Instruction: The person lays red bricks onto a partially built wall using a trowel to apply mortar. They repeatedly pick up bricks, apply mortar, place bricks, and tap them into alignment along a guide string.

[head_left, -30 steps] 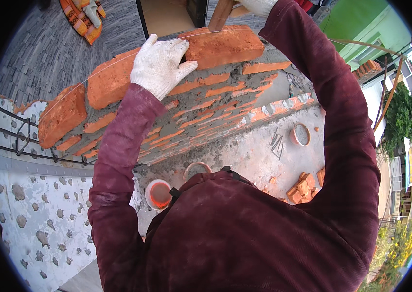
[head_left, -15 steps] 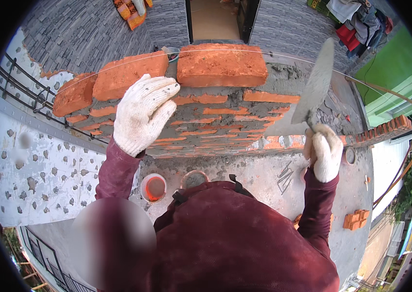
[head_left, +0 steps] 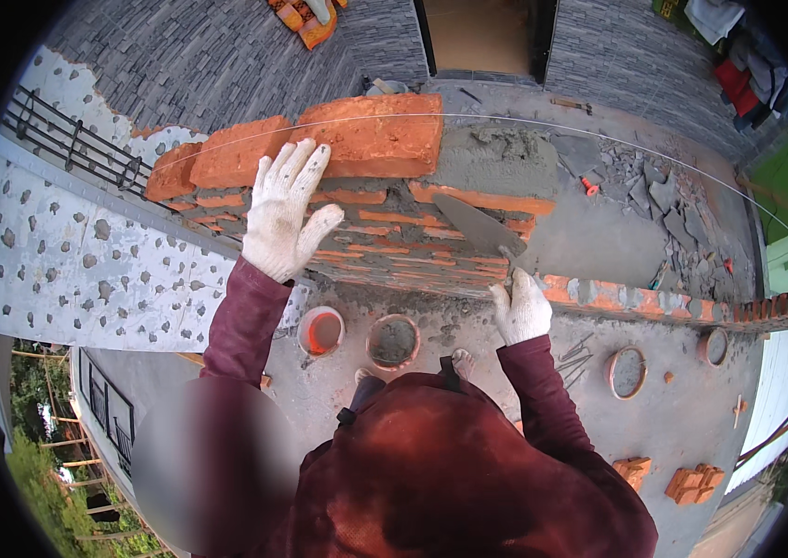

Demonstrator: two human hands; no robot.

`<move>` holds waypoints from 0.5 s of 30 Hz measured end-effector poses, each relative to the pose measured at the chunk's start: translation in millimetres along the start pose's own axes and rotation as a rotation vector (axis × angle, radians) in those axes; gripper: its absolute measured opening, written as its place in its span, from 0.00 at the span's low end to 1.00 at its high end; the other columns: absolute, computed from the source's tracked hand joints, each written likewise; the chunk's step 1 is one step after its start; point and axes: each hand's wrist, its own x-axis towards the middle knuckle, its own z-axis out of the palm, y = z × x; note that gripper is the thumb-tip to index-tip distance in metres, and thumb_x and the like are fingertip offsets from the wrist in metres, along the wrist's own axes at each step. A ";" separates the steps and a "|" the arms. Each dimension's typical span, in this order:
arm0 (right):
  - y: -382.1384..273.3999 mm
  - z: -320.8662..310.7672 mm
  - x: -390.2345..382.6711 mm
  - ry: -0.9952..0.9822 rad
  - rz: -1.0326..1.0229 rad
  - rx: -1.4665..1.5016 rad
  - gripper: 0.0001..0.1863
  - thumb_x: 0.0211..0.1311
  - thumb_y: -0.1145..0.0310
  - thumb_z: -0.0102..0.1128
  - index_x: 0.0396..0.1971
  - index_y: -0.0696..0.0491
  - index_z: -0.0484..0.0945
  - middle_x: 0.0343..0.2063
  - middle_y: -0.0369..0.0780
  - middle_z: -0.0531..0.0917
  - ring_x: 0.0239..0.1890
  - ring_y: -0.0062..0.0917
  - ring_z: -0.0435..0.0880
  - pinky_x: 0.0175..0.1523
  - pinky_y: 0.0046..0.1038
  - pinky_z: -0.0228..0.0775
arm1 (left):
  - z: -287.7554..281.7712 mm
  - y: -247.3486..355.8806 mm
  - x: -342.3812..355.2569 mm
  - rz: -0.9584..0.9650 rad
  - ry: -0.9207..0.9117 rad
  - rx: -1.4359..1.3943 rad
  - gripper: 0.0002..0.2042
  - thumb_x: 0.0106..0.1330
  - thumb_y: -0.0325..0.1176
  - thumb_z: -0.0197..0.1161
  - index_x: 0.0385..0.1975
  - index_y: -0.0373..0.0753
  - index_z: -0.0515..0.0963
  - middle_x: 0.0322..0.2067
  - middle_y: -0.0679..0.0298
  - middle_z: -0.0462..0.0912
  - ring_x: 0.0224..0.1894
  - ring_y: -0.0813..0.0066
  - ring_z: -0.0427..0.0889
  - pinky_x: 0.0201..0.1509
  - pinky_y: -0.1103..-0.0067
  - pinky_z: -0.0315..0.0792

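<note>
We had our left hand [head_left: 287, 216] in a white work glove, fingers spread and laid flat against the near face of the brick wall [head_left: 385, 244], the fingertips reaching up onto the long orange brick [head_left: 373, 135] of the top course. That brick sat at the end of the laid row, with another orange brick [head_left: 238, 152] just to its left. To its right, touching its end, lay a bed of wet grey mortar [head_left: 496, 160] on top of the wall. A thin guide string [head_left: 599, 133] ran along the top edge of the course.

Our right hand [head_left: 520, 309], also gloved in white, was closed around the handle of a brick trowel [head_left: 480, 226]. Its pointed steel blade slanted up and left across the wall's face, just below the mortar bed.

Below the wall, on the concrete slab [head_left: 673, 409], an orange bucket [head_left: 321, 331] stood beside a round pail of mortar [head_left: 393, 341], both near our feet. A few loose bricks [head_left: 689, 483] lay well apart to the lower right.
</note>
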 end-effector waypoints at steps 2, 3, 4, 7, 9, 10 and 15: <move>59.7 2.7 -43.1 -0.117 0.117 -0.064 0.20 0.62 0.57 0.69 0.45 0.56 0.77 0.35 0.50 0.85 0.38 0.49 0.86 0.42 0.47 0.77 | -9.3 5.0 -25.1 -0.045 0.010 -0.073 0.38 0.67 0.54 0.65 0.74 0.42 0.65 0.72 0.51 0.67 0.75 0.46 0.61 0.80 0.52 0.48; 88.1 5.1 -68.2 -0.092 0.113 -0.090 0.18 0.64 0.58 0.68 0.42 0.56 0.77 0.31 0.50 0.84 0.35 0.50 0.85 0.40 0.45 0.77 | -12.4 10.5 -49.1 -0.099 0.015 -0.158 0.37 0.67 0.52 0.66 0.73 0.41 0.67 0.70 0.50 0.69 0.74 0.47 0.64 0.79 0.53 0.52; 107.6 -0.7 -90.1 -0.276 0.257 -0.104 0.18 0.65 0.55 0.66 0.39 0.55 0.77 0.30 0.50 0.84 0.35 0.51 0.85 0.39 0.46 0.76 | -8.6 14.3 -82.0 -0.160 0.011 -0.217 0.34 0.67 0.50 0.67 0.70 0.40 0.71 0.67 0.50 0.73 0.71 0.47 0.68 0.77 0.54 0.56; 195.6 3.2 -178.4 -0.557 0.426 -0.223 0.21 0.67 0.51 0.65 0.39 0.58 0.79 0.28 0.49 0.86 0.33 0.47 0.87 0.42 0.47 0.76 | 41.6 53.5 -202.3 -0.579 -0.138 -0.556 0.29 0.69 0.47 0.64 0.66 0.37 0.74 0.64 0.46 0.76 0.68 0.46 0.72 0.72 0.60 0.66; 224.7 -6.3 -202.0 -0.730 0.460 -0.310 0.21 0.66 0.53 0.64 0.40 0.58 0.79 0.28 0.49 0.86 0.32 0.46 0.87 0.41 0.46 0.77 | 103.1 92.4 -311.0 -0.919 -0.470 -0.640 0.30 0.70 0.54 0.59 0.65 0.40 0.75 0.63 0.44 0.78 0.66 0.46 0.75 0.70 0.61 0.68; 235.8 -12.8 -199.1 -0.810 0.447 -0.367 0.20 0.66 0.54 0.64 0.40 0.58 0.79 0.28 0.49 0.86 0.32 0.45 0.87 0.40 0.45 0.77 | 135.7 120.2 -384.6 -1.003 -0.708 -0.625 0.32 0.71 0.57 0.57 0.67 0.42 0.74 0.64 0.47 0.77 0.66 0.48 0.75 0.70 0.62 0.68; 222.5 -10.2 -130.7 -1.013 0.173 -0.554 0.19 0.64 0.58 0.64 0.42 0.59 0.78 0.29 0.49 0.85 0.30 0.42 0.87 0.35 0.43 0.77 | 207.5 334.5 -660.9 -1.739 -0.942 -0.782 0.34 0.63 0.61 0.62 0.61 0.40 0.81 0.57 0.48 0.84 0.61 0.51 0.81 0.66 0.64 0.72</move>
